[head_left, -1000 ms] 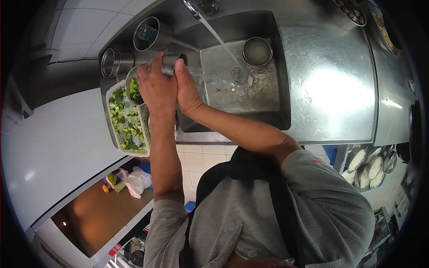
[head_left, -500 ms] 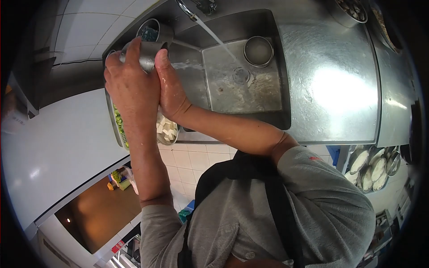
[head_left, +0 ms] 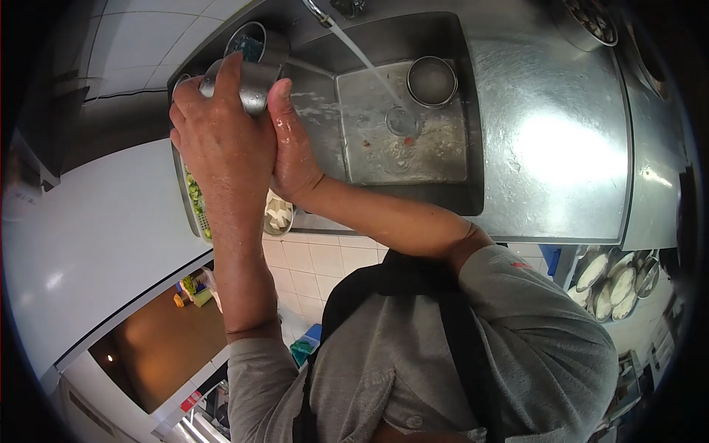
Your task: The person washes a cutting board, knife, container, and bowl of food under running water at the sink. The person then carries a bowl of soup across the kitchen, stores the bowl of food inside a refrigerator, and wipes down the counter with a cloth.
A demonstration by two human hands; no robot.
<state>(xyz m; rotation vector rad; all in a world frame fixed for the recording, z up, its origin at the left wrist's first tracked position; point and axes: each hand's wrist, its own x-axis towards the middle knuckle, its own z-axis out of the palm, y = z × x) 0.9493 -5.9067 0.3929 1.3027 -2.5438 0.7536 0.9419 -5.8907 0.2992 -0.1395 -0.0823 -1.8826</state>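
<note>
A shiny steel container [head_left: 256,85] is tipped on its side over the left part of the sink, mouth toward the basin. My left hand [head_left: 221,129] curls over it from above, fingers spread across its wall. Close beside, my right hand [head_left: 295,144] presses against the same container with its thumb up; its other fingers are hidden behind the left hand. Streaks of water run over the sink floor [head_left: 354,166] below the mouth. From the faucet [head_left: 317,13] a stream falls near the drain [head_left: 401,122].
A round metal bowl [head_left: 432,81] stands in the sink's back right corner. Behind my hands is another metal pot [head_left: 275,46]. White cubes in a bowl [head_left: 279,214] and green pieces in a tray [head_left: 195,203] lie at the near left. A steel counter [head_left: 543,188] adjoins the right side.
The thick water stream from the container's mouth has thinned to streaks on the sink floor. Both hands have shifted slightly right with the container. A small reddish bit now shows near the drain.
</note>
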